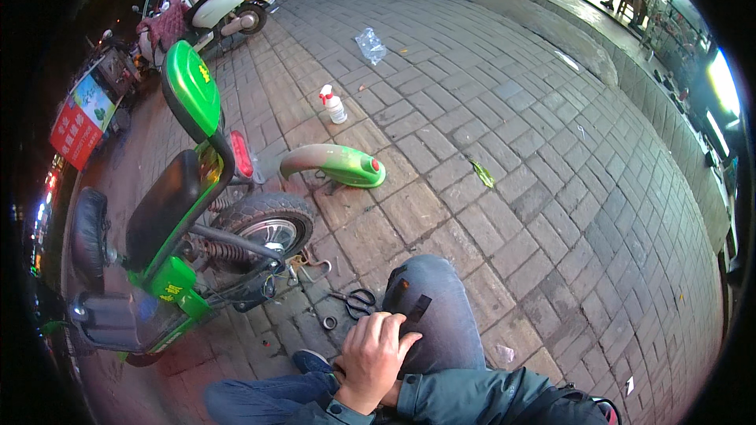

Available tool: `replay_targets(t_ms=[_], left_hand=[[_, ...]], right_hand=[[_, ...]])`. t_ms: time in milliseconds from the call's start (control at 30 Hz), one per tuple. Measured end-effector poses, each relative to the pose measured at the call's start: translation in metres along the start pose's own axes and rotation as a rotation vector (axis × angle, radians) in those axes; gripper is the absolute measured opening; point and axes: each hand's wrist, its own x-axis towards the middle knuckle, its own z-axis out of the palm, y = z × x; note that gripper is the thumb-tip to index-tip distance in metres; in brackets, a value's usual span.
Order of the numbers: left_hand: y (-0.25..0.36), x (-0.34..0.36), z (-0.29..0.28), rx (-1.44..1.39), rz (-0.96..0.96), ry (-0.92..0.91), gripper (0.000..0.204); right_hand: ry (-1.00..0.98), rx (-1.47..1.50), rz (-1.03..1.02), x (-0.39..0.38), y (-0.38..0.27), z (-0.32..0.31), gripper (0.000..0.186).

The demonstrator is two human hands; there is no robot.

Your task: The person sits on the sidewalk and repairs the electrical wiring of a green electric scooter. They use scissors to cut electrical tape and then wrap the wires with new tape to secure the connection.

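My left hand (373, 356) is in front of my bent knee, back up, its fingers curled together and their tips hidden. The thumb points out to the right. Beneath it my right hand is almost wholly covered; only the wrist (391, 393) shows at the dark green sleeve. A short black strip (420, 308) lies on the jeans of my knee, just beyond the left fingers. Scissors (359, 301) with black handles lie on the paving left of the knee. Beside them is a small black ring (330, 322), like a tape roll.
A green and black electric bike (181, 228) stands at the left, rear wheel (272, 230) exposed. Behind the wheel a loose green mudguard (346, 165) lies on the bricks. Farther off are a white spray bottle (334, 105), clear plastic (371, 46) and a parked scooter (224, 12).
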Motion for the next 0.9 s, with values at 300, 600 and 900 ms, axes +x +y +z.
replay_targets(t_ms=[300, 600, 900], left_hand=[[0.007, 0.005, 0.002, -0.21, -0.304, -0.088, 0.041], [-0.013, 0.01, 0.022, -0.897, -0.688, -0.204, 0.029], [-0.015, 0.016, 0.017, -1.45, -0.897, -0.393, 0.017]], right_hand=[[0.034, 0.016, -0.031, 0.005, -0.009, 0.005, 0.029], [0.088, 0.016, -0.05, 0.005, -0.017, 0.006, 0.023], [0.163, -0.005, -0.078, 0.01, -0.021, 0.003, 0.016]])
